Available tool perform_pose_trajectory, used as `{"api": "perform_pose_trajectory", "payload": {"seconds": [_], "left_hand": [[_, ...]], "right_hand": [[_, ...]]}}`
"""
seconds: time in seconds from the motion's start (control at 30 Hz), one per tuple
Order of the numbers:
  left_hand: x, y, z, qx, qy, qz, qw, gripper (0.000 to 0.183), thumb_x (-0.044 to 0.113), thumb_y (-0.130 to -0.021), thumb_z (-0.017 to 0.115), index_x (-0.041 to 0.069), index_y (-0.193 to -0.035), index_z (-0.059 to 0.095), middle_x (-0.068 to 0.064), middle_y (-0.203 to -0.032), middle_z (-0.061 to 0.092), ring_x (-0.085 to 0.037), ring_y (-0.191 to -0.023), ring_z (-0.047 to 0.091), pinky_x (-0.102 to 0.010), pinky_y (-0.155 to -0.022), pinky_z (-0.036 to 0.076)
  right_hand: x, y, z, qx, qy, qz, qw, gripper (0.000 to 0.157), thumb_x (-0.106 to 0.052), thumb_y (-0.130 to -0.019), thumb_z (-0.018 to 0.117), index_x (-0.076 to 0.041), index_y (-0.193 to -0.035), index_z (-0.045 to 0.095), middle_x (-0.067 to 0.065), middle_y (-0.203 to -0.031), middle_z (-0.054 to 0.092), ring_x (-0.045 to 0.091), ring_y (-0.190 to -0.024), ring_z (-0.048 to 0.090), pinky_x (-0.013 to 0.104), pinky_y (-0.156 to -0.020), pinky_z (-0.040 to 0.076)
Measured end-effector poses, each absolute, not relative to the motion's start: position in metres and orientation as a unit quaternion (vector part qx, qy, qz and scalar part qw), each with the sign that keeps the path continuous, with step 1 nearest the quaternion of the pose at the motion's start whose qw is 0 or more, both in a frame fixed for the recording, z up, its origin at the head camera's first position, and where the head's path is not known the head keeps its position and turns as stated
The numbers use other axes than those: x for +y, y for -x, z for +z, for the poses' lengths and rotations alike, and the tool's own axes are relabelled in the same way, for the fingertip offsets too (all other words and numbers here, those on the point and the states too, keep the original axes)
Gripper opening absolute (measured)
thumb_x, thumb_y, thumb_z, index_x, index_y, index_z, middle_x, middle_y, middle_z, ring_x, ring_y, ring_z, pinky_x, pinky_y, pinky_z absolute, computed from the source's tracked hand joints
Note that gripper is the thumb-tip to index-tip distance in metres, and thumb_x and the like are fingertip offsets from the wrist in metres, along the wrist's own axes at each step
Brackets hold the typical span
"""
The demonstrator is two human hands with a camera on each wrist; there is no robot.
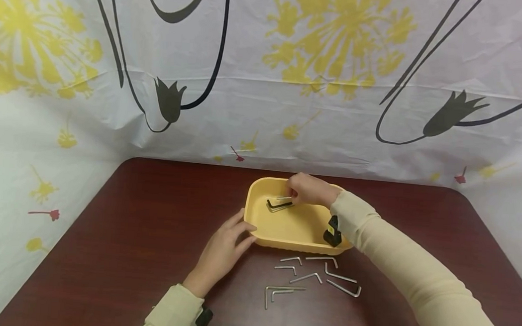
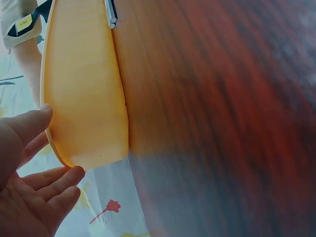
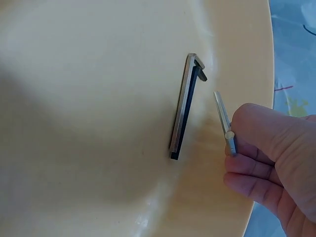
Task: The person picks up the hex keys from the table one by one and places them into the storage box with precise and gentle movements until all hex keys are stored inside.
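My right hand (image 1: 311,188) is over the back of the yellow plastic tray (image 1: 292,245), pinching a small silver hex key (image 3: 223,116) between thumb and fingers. Inside the tray, a black hex key (image 3: 186,113) and a silver hex key (image 3: 181,101) lie side by side, just left of that hand in the head view. At the tray's front left corner, my left hand (image 1: 220,253) touches the rim with extended fingers and thumb. In the left wrist view, its thumb (image 2: 34,121) lies at the rim and the other fingertips are by the corner.
Several silver L-shaped hex keys (image 1: 305,278) lie scattered on the dark red-brown table (image 1: 167,227) in front of the tray. A black wrist camera (image 1: 333,231) on the right sleeve overlaps the tray's right side. Patterned white cloth (image 1: 255,108) hangs behind the table.
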State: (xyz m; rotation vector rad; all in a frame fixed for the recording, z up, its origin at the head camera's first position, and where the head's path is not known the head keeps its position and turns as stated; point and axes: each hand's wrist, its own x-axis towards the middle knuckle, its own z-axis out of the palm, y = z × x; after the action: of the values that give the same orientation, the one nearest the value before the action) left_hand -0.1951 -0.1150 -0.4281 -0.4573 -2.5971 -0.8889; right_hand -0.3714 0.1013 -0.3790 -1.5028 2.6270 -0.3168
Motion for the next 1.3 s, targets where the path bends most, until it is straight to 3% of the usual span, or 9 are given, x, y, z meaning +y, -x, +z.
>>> {"api": "perform_pose_trajectory", "payload": {"seconds": [0.4,0.67,1.07,1.3], "left_hand": [[-0.115,0.196,-0.429,-0.92,0.157,-0.316,0.17,0.018,0.021,-0.083,0.071,0.015,-0.1,0.068,-0.016,-0.135,0.048,-0.028,-0.121,0.049,-0.041,-0.094,0.044],[-0.115,0.196,-0.428,-0.921,0.151,-0.321,0.161,0.017,0.02,-0.084,0.071,0.015,-0.1,0.068,-0.015,-0.136,0.047,-0.028,-0.121,0.048,-0.042,-0.094,0.044],[-0.116,0.196,-0.43,-0.921,0.155,-0.316,0.169,0.019,0.021,-0.082,0.072,0.014,-0.1,0.068,-0.018,-0.135,0.048,-0.03,-0.12,0.049,-0.042,-0.094,0.044],[-0.116,0.197,-0.427,-0.923,0.152,-0.315,0.158,0.018,0.022,-0.085,0.07,0.014,-0.101,0.068,-0.017,-0.136,0.046,-0.029,-0.121,0.048,-0.042,-0.094,0.044]], "right_hand": [[0.093,0.368,-0.38,0.856,0.507,-0.084,0.055,0.018,0.012,-0.065,0.054,-0.005,-0.064,0.055,-0.006,-0.06,0.037,0.008,-0.054,0.03,0.022,-0.051,0.025],[0.087,0.369,-0.382,0.849,0.519,-0.071,0.065,0.03,0.014,-0.065,0.05,-0.011,-0.057,0.035,-0.005,-0.059,0.022,0.009,-0.053,0.02,0.023,-0.051,0.018],[0.084,0.368,-0.385,0.844,0.528,-0.046,0.084,0.034,0.017,-0.064,0.046,-0.013,-0.058,0.029,-0.005,-0.061,0.02,0.008,-0.054,0.018,0.022,-0.051,0.015],[0.084,0.371,-0.389,0.836,0.544,-0.033,0.064,0.039,0.016,-0.065,0.049,-0.015,-0.058,0.027,-0.006,-0.061,0.017,0.009,-0.055,0.017,0.022,-0.052,0.016]]}}
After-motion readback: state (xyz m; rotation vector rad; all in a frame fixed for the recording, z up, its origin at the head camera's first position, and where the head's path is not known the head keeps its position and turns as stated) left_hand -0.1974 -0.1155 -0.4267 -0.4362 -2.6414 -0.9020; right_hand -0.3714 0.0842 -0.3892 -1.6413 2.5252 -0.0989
